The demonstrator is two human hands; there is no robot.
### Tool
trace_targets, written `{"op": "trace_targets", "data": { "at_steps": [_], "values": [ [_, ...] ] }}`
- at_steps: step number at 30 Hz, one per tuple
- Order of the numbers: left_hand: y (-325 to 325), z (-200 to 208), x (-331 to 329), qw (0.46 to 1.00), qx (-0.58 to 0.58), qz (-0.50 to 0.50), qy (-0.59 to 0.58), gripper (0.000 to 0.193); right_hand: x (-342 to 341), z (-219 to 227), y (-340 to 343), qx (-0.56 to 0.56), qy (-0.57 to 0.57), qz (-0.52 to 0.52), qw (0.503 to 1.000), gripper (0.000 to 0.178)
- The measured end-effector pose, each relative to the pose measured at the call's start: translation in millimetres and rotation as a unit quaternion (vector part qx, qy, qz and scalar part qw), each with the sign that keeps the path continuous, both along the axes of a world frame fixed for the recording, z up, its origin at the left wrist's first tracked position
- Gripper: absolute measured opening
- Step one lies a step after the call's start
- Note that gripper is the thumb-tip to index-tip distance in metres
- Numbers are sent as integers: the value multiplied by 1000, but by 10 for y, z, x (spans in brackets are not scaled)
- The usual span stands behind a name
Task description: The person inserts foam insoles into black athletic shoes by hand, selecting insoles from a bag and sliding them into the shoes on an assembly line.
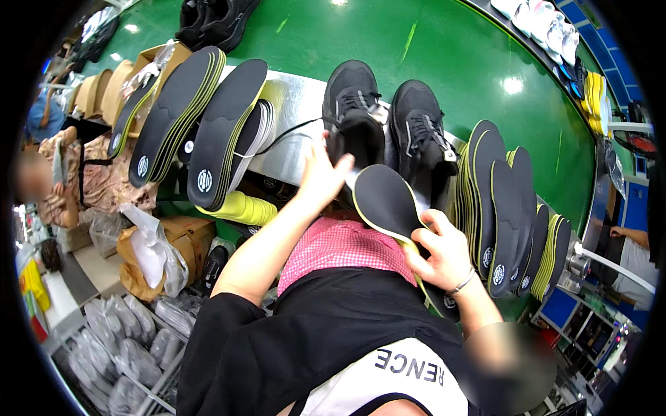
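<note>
My left hand (320, 177) grips the heel of a black lace-up sneaker (352, 111) standing on a metal shelf (295, 149). My right hand (444, 253) holds a black insole with a yellow edge (385, 201), its toe pointing up toward that sneaker's opening. A second black sneaker (420, 139) stands just to the right of the first. A pink checked cloth (343, 246) lies over my lap below the insole.
Stacks of black and yellow insoles lean on the shelf at the left (187, 114) and right (506, 215). A cardboard box with plastic bags (163, 249) sits lower left, above bagged items in a wire rack (121, 340). Other people are at the left (48, 180) and right (628, 239) edges.
</note>
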State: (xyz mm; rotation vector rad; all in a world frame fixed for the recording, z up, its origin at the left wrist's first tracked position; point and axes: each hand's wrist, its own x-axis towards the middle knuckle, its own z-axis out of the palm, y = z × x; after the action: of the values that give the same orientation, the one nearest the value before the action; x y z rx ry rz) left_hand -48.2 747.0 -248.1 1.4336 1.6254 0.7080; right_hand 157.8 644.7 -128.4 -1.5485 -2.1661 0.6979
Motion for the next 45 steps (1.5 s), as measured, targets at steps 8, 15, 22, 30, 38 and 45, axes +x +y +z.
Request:
{"op": "trace_targets", "data": {
  "at_steps": [8,15,22,30,38,45],
  "values": [
    [442,546,-109,912,325,-236,88,68,-209,523,550,-59,-228,106,966,11],
    [939,462,100,954,161,-254,-2,29,-564,378,908,-81,-290,152,941,12],
    [1248,290,126,974,3,-208,-83,39,-943,-240,1076,-68,-331,-7,941,13],
    [1323,228,204,974,-84,-198,-76,37,-1002,-550,994,-17,-276,-115,954,18],
    [1262,138,240,969,-112,-190,-109,32,-1085,-619,1031,-43,-331,-114,936,18],
    [1232,215,163,976,-96,-176,-84,35,-1046,-551,898,-29,-300,-92,949,22]
  ]
}}
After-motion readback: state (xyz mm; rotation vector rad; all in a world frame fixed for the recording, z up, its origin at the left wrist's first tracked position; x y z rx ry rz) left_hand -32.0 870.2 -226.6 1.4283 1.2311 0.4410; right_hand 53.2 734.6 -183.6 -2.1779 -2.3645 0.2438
